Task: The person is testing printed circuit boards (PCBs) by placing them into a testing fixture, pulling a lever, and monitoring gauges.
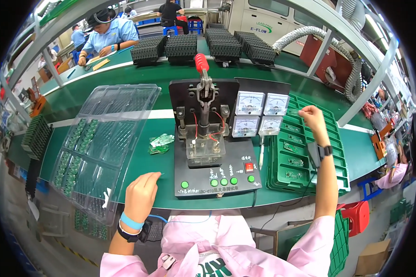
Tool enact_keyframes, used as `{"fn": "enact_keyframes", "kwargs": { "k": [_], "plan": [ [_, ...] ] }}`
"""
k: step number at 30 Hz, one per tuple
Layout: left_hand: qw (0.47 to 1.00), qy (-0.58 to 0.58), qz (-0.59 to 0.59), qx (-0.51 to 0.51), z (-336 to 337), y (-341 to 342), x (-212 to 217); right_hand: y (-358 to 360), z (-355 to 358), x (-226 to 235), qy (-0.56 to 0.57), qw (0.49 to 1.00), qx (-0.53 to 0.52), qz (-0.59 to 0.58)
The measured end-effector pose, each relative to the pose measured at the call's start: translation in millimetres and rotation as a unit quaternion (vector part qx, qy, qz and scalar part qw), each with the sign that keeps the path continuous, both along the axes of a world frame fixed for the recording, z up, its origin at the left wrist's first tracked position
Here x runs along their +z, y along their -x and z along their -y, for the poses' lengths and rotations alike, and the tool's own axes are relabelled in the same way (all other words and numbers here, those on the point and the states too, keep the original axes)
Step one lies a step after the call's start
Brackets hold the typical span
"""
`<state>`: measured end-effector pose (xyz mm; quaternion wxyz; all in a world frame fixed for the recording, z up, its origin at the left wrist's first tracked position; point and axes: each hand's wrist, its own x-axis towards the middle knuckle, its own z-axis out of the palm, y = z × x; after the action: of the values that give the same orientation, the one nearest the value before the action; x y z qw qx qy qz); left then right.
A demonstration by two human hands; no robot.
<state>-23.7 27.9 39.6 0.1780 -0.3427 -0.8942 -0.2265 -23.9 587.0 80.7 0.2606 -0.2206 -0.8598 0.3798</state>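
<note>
My right hand [313,121] is raised over the far part of a green compartment tray [275,171]. Its thumb and fingers pinch a small circuit board [293,112], partly blurred. Small boards lie in several of the tray's compartments. Near the bench's front edge, my left hand [141,194] rests with loosely bent fingers reaching rightward, and I see nothing in it. Between the hands stands a black test fixture [217,177] with a red-handled toggle clamp [201,64], a clear pressing block [205,148], green buttons and a red switch. A few loose circuit boards [161,144] lie left of it.
Clear plastic trays [125,104] holding rows of green boards lean over the bench's left side. Analog meters [249,102] adjoin the fixture, with a white pen [262,152] below. Black racks [148,50] line the back. A co-worker in blue [110,37] sits across. Metal posts frame the bench.
</note>
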Motion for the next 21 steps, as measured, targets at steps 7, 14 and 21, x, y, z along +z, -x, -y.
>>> {"fn": "enact_keyframes", "kwargs": {
  "k": [7,14,21],
  "plan": [
    [0.975,-0.035,-0.136,-0.172,-68.6,5.9,19.2,24.3,1.4,-21.3,-0.44,0.882,-0.148,-0.085],
    [0.981,0.031,-0.137,-0.131,-97.6,1.7,-5.1,-12.1,162.3,63.5,-0.3,0.936,0.035,-0.181],
    [0.988,-0.001,-0.056,-0.146,-97.8,9.1,-7.6,9.3,287.4,103.3,-0.255,0.897,0.273,-0.236]
  ]
}}
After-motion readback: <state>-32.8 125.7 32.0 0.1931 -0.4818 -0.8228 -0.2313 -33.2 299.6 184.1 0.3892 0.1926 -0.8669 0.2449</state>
